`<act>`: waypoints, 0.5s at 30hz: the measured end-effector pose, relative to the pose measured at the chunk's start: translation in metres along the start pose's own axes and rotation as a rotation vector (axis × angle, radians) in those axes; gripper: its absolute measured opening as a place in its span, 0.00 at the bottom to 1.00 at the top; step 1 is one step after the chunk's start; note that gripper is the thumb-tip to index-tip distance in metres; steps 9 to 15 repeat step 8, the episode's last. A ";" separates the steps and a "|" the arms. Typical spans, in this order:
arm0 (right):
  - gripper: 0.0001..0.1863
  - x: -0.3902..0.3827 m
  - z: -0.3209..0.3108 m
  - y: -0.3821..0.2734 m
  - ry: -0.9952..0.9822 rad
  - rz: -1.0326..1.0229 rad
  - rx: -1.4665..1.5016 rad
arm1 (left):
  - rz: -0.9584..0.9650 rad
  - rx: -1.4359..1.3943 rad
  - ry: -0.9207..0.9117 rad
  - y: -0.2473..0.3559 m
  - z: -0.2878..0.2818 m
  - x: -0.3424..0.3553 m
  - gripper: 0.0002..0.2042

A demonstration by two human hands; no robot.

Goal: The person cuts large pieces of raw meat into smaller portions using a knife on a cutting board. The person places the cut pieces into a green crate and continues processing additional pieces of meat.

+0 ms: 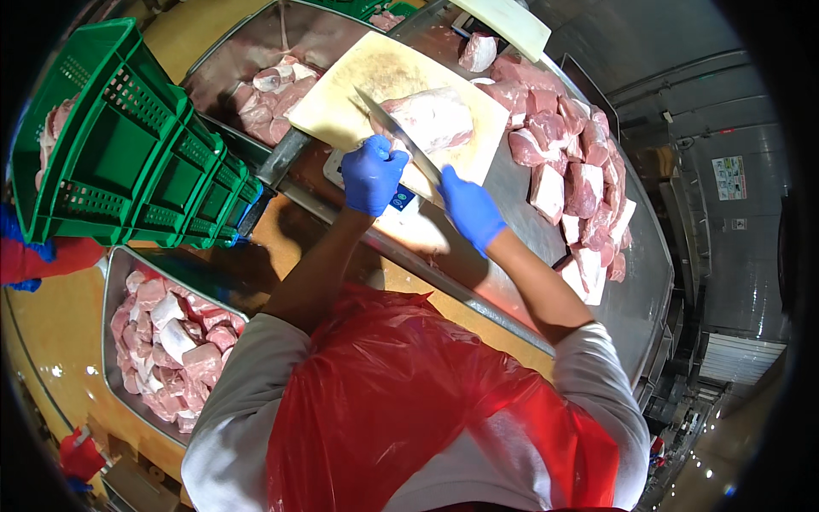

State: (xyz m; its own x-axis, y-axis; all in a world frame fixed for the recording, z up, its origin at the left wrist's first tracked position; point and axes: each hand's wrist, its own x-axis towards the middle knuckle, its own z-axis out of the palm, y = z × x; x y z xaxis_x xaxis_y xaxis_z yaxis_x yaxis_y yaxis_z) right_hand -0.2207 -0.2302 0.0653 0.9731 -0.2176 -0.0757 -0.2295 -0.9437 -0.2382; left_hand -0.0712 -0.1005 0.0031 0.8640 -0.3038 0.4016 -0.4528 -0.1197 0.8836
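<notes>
My right hand (469, 207), in a blue glove, grips a long knife (401, 135) by its handle. The blade slants up and left across the near left side of a large pale piece of meat (437, 118). That piece lies on a worn cream cutting board (341, 98). My left hand (374, 175), also gloved in blue, is closed near the board's front edge, left of the blade. Whatever its fingers hold is hidden. Below the board, between my hands, part of a scale (403, 199) with a blue panel shows.
Many meat chunks (572, 145) are heaped on the steel table (644, 294) to the right. A metal tub (209, 72) with meat stands behind left. Stacked green crates (94, 154) rise at left, above another meat-filled tub (108, 341). A person's red sleeve (68, 258) shows at far left.
</notes>
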 end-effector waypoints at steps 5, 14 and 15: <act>0.13 -0.119 -0.057 0.015 -0.350 0.223 -0.173 | -0.054 0.183 -0.033 -0.026 -0.036 0.011 0.11; 0.22 -0.130 -0.094 -0.002 -0.422 0.261 -0.229 | -0.212 0.076 -0.016 -0.039 -0.055 0.019 0.11; 0.22 -0.130 -0.094 -0.002 -0.422 0.261 -0.229 | -0.212 0.076 -0.016 -0.039 -0.055 0.019 0.11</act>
